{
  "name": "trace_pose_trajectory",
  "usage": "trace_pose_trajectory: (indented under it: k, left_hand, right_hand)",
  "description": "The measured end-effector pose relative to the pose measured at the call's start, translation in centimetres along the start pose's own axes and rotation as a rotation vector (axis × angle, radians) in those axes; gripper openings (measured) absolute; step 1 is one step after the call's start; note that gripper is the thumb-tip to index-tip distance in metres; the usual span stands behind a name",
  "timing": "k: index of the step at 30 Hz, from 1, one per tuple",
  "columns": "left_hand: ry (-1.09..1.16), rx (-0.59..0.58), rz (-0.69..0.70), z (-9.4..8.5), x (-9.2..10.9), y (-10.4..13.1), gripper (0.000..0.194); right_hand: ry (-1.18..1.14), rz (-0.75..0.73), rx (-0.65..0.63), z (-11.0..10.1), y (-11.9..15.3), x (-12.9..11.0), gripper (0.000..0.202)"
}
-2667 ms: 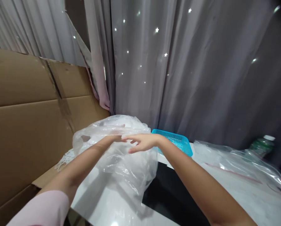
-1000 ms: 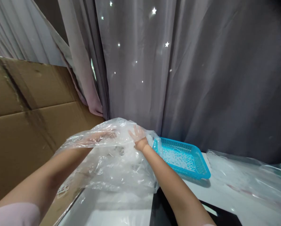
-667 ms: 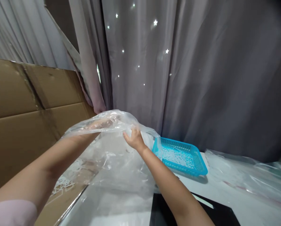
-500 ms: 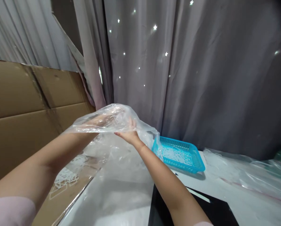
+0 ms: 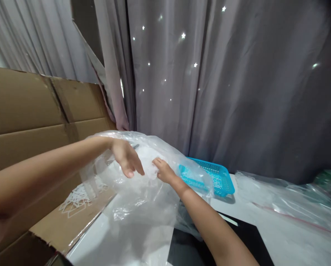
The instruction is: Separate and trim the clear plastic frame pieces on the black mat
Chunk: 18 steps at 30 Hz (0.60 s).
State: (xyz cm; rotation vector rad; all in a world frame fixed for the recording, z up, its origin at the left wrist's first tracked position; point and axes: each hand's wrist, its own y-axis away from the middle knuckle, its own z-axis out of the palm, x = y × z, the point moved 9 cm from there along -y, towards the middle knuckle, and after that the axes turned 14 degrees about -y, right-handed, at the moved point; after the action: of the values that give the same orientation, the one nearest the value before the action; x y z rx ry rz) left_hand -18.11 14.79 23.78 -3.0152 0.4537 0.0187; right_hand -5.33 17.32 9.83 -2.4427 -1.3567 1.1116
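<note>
A large clear plastic bag (image 5: pixel 143 207) spreads over the middle of the table. My right hand (image 5: pixel 164 171) has its fingers closed on the bag's whitish, crumpled part near its centre. To the left, my left hand (image 5: pixel 126 157) is over the bag with its fingers stretched down and the thumb apart, holding nothing. Whether its fingertips touch the plastic I cannot tell. On its right side the bag covers part of a blue plastic basket (image 5: pixel 223 181).
A tall cardboard box (image 5: pixel 21 99) stands at the left, with thin white frame-like pieces (image 5: pixel 78 201) on its cardboard flap. A black sheet (image 5: pixel 223 242) lies front right. Another clear bag (image 5: pixel 287 203) and a green container (image 5: pixel 328 181) are farther right. Grey curtains (image 5: pixel 237 92) hang behind.
My left hand has come out from under the plastic and now shows over it. The right hand has lowered and closed on the bag, which has sunk and spread over the basket.
</note>
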Motion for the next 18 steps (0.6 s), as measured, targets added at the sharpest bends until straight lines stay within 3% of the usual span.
trace_pose_trajectory:
  k: [2,4,6,7,10,13,15,18]
  left_hand:
    - [0.13,-0.139,0.122,-1.1,2.5,1.5,0.052]
    - [0.287,0.047,0.195,-4.0,4.1,2.5,0.051]
    - [0.332,0.23,0.215,-5.0,4.5,2.9,0.049]
    - [0.304,0.264,0.208,-4.4,4.4,2.8,0.05]
    - [0.167,0.207,0.196,-0.6,3.0,1.8,0.065]
    - [-0.181,0.208,0.144,2.1,1.0,0.6,0.059]
    - [-0.356,0.211,0.023,3.2,-0.8,-0.4,0.049]
    - [-0.373,0.155,-0.115,5.4,-2.4,-2.1,0.042]
  right_hand:
    - [0.022,0.03,-0.009,-0.3,0.3,-0.1,0.056]
    - [0.043,0.059,0.004,-1.1,0.2,-0.5,0.057]
    - [0.062,0.06,0.023,-2.3,-0.2,-1.7,0.055]
    - [0.07,0.049,0.031,-3.1,-0.4,-2.6,0.055]
    - [0.091,-0.024,0.13,-6.5,-0.5,-5.6,0.054]
    - [0.092,-0.055,0.247,-9.3,0.6,-7.1,0.055]
    - [0.079,-0.002,0.149,-8.4,1.3,-6.3,0.059]
    - [0.105,0.163,-0.166,-3.8,2.8,-3.0,0.065]
